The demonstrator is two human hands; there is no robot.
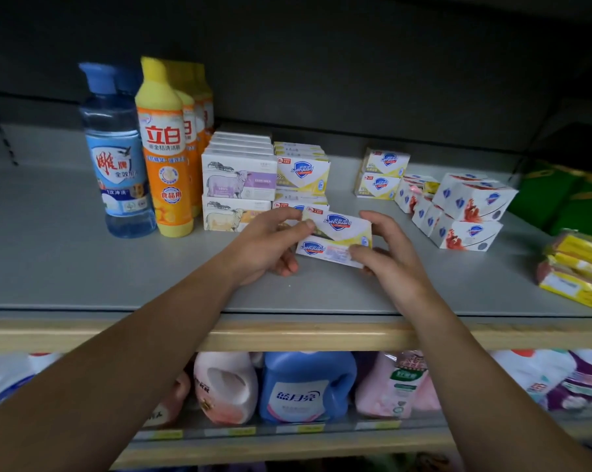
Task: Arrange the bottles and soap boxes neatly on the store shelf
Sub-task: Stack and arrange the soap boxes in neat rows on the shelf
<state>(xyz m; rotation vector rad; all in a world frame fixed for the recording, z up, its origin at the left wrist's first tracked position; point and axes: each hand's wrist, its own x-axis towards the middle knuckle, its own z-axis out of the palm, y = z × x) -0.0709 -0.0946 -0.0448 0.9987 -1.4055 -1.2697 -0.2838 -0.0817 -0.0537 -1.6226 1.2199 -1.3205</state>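
Note:
Both hands hold a yellow-and-white Safeguard soap box [339, 235] just above the grey shelf [66, 267]. My left hand [270, 243] grips its left end and my right hand [390, 257] its right end. Behind it stand stacked yellow Safeguard boxes [303, 175] next to stacked sheep-print soap boxes [238, 180]. Further left are a row of yellow-orange dish-soap bottles [165, 158] and a blue-capped clear bottle [117, 155]. To the right sit two more yellow Safeguard boxes [381, 173] and several white-and-red Safeguard boxes [465, 212], loosely piled.
Yellow wrapped packs [580, 270] lie at the shelf's right edge, with green packages [560, 195] behind them. The shelf below holds detergent jugs, one of them blue [305, 386]. A wooden strip [287, 335] runs along the shelf front.

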